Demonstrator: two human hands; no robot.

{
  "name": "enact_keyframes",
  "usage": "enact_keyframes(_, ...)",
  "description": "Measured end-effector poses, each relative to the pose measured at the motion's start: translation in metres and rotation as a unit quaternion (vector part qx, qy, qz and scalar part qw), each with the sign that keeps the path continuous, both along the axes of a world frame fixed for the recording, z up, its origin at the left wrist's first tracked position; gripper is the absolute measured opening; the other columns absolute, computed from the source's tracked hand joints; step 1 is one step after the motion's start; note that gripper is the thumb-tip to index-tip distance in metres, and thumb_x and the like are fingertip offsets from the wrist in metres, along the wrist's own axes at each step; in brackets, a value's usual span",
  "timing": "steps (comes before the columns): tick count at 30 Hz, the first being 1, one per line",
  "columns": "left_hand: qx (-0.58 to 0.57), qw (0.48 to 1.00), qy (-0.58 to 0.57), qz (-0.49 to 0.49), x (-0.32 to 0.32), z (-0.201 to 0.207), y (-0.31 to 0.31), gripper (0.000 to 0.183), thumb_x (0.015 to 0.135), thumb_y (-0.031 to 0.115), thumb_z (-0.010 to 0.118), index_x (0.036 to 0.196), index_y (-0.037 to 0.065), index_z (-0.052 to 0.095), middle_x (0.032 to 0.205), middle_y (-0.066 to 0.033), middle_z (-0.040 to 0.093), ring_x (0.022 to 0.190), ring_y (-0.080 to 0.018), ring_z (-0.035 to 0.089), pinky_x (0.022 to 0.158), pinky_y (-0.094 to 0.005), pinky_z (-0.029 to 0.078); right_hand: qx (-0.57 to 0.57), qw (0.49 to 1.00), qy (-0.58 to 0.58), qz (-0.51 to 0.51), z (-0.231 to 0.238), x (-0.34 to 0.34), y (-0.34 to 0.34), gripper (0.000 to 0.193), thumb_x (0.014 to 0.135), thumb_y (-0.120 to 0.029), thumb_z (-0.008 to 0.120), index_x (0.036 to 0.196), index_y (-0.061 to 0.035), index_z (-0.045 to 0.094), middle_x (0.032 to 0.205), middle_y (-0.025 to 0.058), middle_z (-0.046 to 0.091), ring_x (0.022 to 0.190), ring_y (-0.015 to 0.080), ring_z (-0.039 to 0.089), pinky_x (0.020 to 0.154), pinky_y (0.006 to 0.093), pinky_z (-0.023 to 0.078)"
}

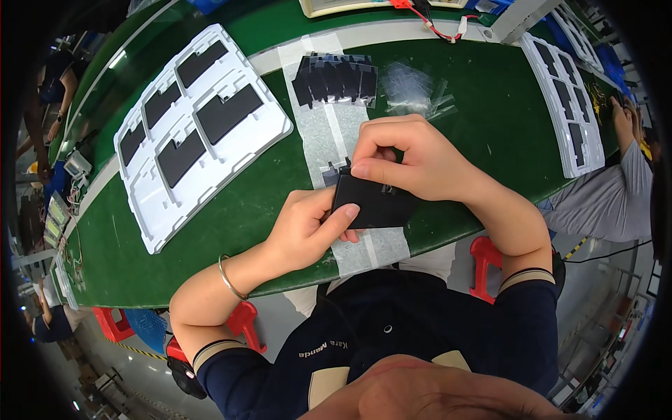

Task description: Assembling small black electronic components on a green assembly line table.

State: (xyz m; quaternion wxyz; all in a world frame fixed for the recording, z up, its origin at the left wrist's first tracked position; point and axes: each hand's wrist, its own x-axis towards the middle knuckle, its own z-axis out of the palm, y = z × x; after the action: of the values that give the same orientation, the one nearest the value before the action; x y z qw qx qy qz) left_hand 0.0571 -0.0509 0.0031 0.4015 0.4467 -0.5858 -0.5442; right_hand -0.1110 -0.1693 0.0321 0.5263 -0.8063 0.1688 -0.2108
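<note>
Over the near edge of the green table I hold a flat black rectangular piece (374, 204), tilted, with small dark tabs at its upper edge. My left hand (313, 222) grips its left side, thumb on the face and fingers underneath. My right hand (411, 157) is pinched at the upper edge, thumb against the fingers. Whether a strip or tab sits in that pinch is hidden. Just behind the piece, a small part of a clear film with a dark strip (329, 175) shows. Farther back lies a row of black strips on clear film (336, 80).
A white tray (155, 210) with several flat black pieces lies at left; another such tray (570, 161) stands at right. Crumpled clear film (409, 85) lies behind my right hand. A pale paper strip (318, 136) runs across the green table (476, 91). Another person's hand (621, 122) is at far right.
</note>
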Motion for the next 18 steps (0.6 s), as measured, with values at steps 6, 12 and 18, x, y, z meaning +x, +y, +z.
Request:
enact_keyframes(6,0.051,0.995,-0.081,-0.01,-0.001,0.009,-0.001,0.02,0.089,0.012,0.051,0.076,-0.003,0.055,0.06,-0.0082,0.061,0.05,-0.0159,0.061,0.049,-0.0259,0.049,-0.045,0.999,0.023,0.018,-0.001,-0.003,-0.003,0.017,0.077,-0.013,0.065,0.069,-0.0014,0.057,0.06,0.0035,0.054,0.053,0.0124,0.049,0.049,0.027,0.037)
enact_keyframes(12,0.033,0.999,-0.004,-0.004,-0.005,0.007,0.001,0.024,0.091,0.014,0.047,0.079,-0.004,0.057,0.064,-0.0085,0.062,0.056,-0.0141,0.061,0.052,-0.0264,0.049,0.135,0.987,0.03,0.081,0.004,-0.009,-0.012,0.01,0.076,-0.009,0.066,0.081,-0.0013,0.062,0.075,0.0015,0.059,0.067,0.0087,0.052,0.062,0.0227,0.043)
enact_keyframes(18,0.092,0.968,0.231,-0.024,-0.003,0.006,0.006,0.028,0.095,0.018,0.041,0.096,-0.006,0.054,0.083,-0.0158,0.062,0.067,-0.0196,0.063,0.061,-0.0302,0.053,0.323,0.923,-0.124,0.168,-0.013,-0.003,-0.021,0.074,0.072,-0.047,0.068,0.123,0.003,0.048,0.12,0.018,0.054,0.113,0.026,0.052,0.096,0.0347,0.041)
